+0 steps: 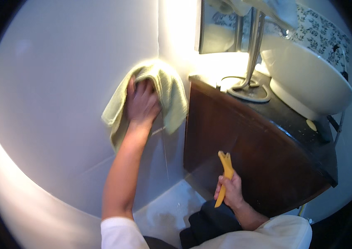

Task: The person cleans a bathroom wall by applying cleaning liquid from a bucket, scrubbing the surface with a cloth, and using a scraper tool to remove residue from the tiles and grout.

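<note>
My left hand (143, 101) presses a pale yellow-green cloth (174, 102) against the smooth light wall panel (70, 77), close to the corner seam. Folds of the cloth hang around the fingers, and the hand is slightly blurred. Lower and to the right, my right hand (233, 188) grips a yellow plastic hand tool (225, 163) around its handle. The tool's forked end points up and away from me, in front of the dark wooden cabinet side (241, 137). It is apart from the wall.
On the cabinet's dark top (288, 121) stand a metal stand with a looped base (249, 91) and a large white vessel basin (309, 74). A small pale oval piece (312, 125) lies by the basin. Behind is a mirror (218, 34). Light floor (169, 208) shows below.
</note>
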`<state>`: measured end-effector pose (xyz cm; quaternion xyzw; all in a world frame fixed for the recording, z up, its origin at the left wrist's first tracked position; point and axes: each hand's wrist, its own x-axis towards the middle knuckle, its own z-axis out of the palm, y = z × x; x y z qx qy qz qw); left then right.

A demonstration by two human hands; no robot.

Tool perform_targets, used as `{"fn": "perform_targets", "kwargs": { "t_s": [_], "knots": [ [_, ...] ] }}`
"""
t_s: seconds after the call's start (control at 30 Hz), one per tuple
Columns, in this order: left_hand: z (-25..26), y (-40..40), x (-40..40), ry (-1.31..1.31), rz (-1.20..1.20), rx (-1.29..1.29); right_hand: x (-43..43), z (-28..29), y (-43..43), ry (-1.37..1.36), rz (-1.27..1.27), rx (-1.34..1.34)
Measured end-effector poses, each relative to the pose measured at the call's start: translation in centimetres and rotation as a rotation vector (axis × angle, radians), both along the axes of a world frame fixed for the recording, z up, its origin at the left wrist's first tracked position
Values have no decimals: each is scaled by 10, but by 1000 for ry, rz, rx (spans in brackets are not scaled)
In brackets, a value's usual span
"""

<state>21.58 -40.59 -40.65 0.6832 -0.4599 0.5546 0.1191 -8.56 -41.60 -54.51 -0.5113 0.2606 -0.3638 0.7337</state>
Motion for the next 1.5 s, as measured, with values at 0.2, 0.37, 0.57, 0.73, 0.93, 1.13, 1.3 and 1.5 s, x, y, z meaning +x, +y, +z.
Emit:
{"fn": "perform_targets", "kwargs": {
  "t_s": [0.2,0.37,0.57,0.73,0.93,1.13,1.3,1.5],
  "knots": [
    [-33,-76,-14,-14,-410,2,-29,-15,-15,46,-79,-107],
    [-107,-78,-15,-97,-254,-30,-38,-28,-25,272,-43,-410],
    [-172,-77,-19,-178,-99,110,-40,-37,-41,263,-134,-503],
    [-208,-69,-27,-173,-14,269,-45,-44,-41,251,-137,-567],
    [-288,-61,-27,-5,-150,414,-44,-40,-39,299,-135,-560],
    [-390,-23,-10,-271,-47,1014,-50,-35,-38,333,-93,-457],
    [-349,13,-12,298,-433,586,-61,-47,-53,428,-43,-433],
    [-212,41,-49,299,-302,96,-28,-4,-26,516,133,-611]
  ]
}}
